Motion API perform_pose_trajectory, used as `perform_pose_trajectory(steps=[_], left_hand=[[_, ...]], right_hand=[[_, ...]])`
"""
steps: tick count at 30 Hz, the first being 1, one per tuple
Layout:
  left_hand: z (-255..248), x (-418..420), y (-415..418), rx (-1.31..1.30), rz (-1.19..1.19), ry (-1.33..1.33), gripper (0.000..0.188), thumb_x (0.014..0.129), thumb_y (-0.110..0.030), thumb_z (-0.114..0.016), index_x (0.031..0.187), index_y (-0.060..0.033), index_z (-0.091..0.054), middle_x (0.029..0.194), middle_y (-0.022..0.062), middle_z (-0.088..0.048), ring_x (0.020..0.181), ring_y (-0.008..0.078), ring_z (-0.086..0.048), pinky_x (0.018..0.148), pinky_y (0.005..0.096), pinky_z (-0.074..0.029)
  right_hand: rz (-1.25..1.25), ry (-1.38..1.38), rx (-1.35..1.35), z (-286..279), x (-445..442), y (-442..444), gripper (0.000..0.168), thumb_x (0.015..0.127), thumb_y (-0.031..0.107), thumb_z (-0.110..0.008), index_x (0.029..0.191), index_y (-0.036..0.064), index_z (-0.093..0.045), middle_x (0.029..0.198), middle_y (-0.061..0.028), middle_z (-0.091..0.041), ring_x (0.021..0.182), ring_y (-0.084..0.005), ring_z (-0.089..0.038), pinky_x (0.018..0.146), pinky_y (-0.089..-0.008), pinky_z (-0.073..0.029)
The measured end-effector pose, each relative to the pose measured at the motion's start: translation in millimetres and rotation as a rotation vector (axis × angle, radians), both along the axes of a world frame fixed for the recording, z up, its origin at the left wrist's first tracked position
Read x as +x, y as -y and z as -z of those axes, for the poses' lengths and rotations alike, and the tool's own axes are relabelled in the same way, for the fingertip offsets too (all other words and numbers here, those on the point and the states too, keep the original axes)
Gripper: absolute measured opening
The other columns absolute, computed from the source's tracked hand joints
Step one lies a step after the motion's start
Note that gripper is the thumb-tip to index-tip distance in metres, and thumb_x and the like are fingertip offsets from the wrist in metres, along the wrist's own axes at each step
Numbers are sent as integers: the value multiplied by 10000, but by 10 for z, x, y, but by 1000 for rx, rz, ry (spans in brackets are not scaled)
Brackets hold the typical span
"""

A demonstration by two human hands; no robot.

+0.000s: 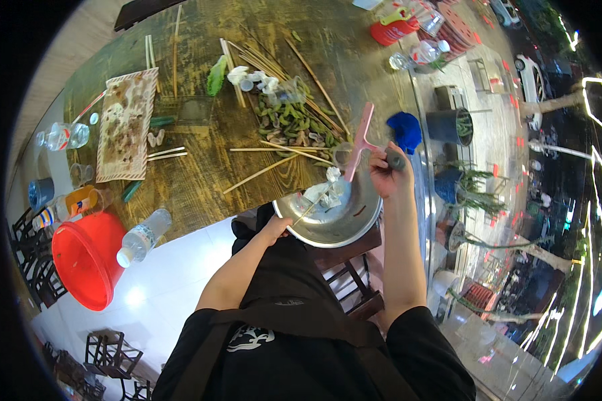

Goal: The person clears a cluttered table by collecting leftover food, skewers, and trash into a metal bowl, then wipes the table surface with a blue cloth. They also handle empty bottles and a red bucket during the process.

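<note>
My left hand grips the rim of a metal basin at the table's near edge. Crumpled white tissues, a thin stick and a small brown strip lie inside it. In my right hand is the dark handle of a pink-bladed squeegee, its blade over the basin's far rim beside a clear plastic cup. Just beyond, a heap of edamame pods and shells covers part of the wooden table. Bamboo skewers and wooden chopsticks lie on and around the heap.
A stained paper sheet lies on the table's left. A red bucket and plastic bottles stand near its left edge. A blue cloth-like item lies at right, by the glass. A red container sits at the far right corner.
</note>
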State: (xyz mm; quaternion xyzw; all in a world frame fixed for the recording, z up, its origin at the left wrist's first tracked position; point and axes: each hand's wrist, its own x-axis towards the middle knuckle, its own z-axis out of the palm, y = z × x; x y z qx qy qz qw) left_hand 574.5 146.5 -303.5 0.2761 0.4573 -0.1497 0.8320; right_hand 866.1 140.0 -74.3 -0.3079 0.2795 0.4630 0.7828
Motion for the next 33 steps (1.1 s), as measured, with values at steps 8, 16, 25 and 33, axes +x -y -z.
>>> perform_pose_trajectory(steps=[8,16,25,33], left_hand=[[-64,-94,-34,61,-93,-41,176,832,-186,-637,897,-36,-571,747,32,-555,601,133,-503,557,299,-446],[-81,-185,34,40,-181,-25,123,830,-148,-623,870,-54,-554,740,25,-544,607,126,-501,567,293,-424],[158,-518,260,-62,-376,-84,160,857,-180,-638,937,-57,-576,834,33,-587,692,152,-554,621,318,-476],[84,-524,193,-128,-433,-80,136,869,-122,-640,842,-48,-529,783,53,-527,653,180,-516,583,337,-424]], right_hand=[[-512,392,-467,-387,327,-441,206,931,231,-647,886,56,-548,772,-108,-569,599,-168,-548,430,-250,-402],[-603,965,-663,715,574,-2524,198,849,125,-635,944,26,-493,753,-101,-555,552,-195,-557,394,-316,-425],[-966,1394,-702,802,-1215,-1642,639,927,242,-600,1447,-37,-354,1144,-247,-627,994,-310,-638,859,-380,-487],[-1000,1395,-696,642,-1775,-597,605,965,199,-581,1456,-67,-347,1299,-201,-549,1040,-200,-573,892,-320,-457]])
